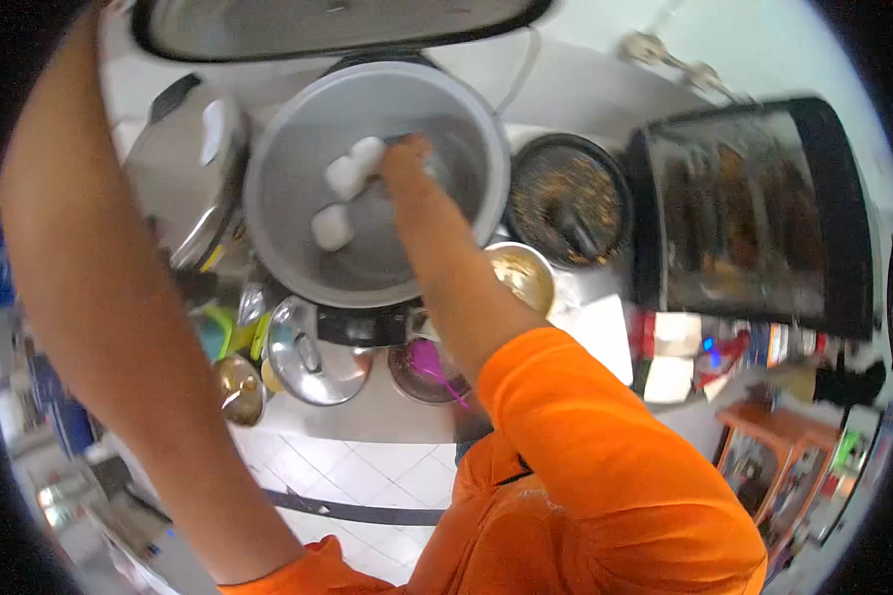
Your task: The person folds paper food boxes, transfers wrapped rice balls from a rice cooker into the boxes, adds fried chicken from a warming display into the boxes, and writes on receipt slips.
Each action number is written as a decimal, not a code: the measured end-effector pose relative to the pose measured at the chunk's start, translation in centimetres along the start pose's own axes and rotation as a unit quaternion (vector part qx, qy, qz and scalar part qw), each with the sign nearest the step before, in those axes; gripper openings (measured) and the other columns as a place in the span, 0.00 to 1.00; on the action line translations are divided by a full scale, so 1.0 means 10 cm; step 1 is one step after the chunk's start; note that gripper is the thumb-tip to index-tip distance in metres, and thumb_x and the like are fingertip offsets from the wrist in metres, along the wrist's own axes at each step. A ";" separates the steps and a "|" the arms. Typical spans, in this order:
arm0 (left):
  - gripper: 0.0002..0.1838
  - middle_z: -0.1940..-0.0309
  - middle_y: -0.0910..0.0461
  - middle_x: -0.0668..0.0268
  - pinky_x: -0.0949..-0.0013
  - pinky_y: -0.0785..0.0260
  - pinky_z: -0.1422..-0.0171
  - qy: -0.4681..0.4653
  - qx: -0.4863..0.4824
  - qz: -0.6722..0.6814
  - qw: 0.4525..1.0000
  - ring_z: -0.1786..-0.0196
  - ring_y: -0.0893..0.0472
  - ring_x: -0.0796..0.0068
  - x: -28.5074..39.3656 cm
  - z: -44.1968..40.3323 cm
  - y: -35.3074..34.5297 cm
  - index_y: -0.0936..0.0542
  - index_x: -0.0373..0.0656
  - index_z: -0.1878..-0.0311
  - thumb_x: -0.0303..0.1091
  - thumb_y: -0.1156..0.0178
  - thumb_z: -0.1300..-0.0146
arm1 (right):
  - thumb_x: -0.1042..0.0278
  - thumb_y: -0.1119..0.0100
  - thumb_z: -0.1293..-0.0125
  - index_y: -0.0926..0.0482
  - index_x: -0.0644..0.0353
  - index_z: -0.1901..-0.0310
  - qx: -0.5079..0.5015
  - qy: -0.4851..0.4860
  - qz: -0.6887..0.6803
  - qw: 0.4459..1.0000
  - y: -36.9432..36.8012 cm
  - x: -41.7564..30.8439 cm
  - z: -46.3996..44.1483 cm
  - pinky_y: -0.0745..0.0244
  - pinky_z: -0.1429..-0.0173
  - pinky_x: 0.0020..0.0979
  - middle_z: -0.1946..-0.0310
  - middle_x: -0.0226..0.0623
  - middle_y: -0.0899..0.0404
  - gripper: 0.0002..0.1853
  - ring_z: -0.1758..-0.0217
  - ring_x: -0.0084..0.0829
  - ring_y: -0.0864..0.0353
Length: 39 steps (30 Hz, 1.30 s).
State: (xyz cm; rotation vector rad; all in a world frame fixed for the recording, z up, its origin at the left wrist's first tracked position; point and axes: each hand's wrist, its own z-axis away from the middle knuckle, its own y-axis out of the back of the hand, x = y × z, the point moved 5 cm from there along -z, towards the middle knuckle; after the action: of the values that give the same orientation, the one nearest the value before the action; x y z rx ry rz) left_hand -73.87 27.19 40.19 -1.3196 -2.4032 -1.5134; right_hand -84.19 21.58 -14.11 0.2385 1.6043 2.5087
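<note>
White, rounded pieces (345, 177) lie in the wide grey pot (298, 129), where the right hand (405, 157) reaches down beside them; whether its fingers are spread or pinching, I cannot tell. A black pan (546, 188) sits just right of the pot, and a silver lid (335, 372) lies toward the surface's (387, 421) near edge.

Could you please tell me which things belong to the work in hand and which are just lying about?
In use, around the right hand: large round grey pot; white rounded lumps.

Apparently lying about: round silver metal lid; bright pink utensil; round black pan.
</note>
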 end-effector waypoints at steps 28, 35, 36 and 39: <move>0.23 0.48 0.24 0.46 0.55 0.29 0.37 0.147 0.247 -0.007 0.958 0.45 0.23 0.53 -0.54 3.86 -1.59 0.32 0.36 0.44 0.34 0.33 0.36 | 0.52 0.32 0.43 0.30 0.59 0.37 0.275 -0.336 -0.305 0.848 -3.02 7.89 6.67 0.24 0.44 0.42 0.46 0.53 0.20 0.34 0.45 0.47 0.19; 0.22 0.53 0.22 0.54 0.55 0.29 0.42 0.137 0.358 -0.192 0.904 0.51 0.20 0.56 0.78 4.46 -2.08 0.26 0.35 0.48 0.34 0.33 0.43 | 0.54 0.26 0.50 0.30 0.47 0.37 0.068 -0.263 -0.231 0.934 -3.54 8.16 6.01 0.24 0.41 0.45 0.45 0.44 0.23 0.37 0.43 0.49 0.21; 0.18 0.52 0.22 0.55 0.58 0.29 0.40 0.152 0.352 -0.085 0.920 0.49 0.21 0.59 1.23 4.67 -2.42 0.25 0.35 0.48 0.29 0.36 0.40 | 0.53 0.25 0.50 0.30 0.47 0.37 0.071 -0.246 -0.254 0.933 -3.59 8.15 6.04 0.24 0.41 0.44 0.45 0.43 0.23 0.37 0.43 0.48 0.21; 0.11 0.54 0.21 0.61 0.63 0.29 0.42 0.188 0.118 0.017 0.975 0.51 0.22 0.67 2.46 5.38 -3.36 0.23 0.37 0.51 0.21 0.41 0.37 | 0.58 0.26 0.46 0.23 0.53 0.43 0.237 -0.173 -0.301 0.907 -3.54 8.29 6.25 0.23 0.44 0.40 0.47 0.39 0.20 0.29 0.46 0.44 0.19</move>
State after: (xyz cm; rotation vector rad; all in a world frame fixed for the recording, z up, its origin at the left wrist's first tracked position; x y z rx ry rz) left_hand -90.11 77.16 -3.06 -0.9260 -2.2187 -1.2792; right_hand -150.02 109.29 -16.17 0.1890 1.7612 1.5111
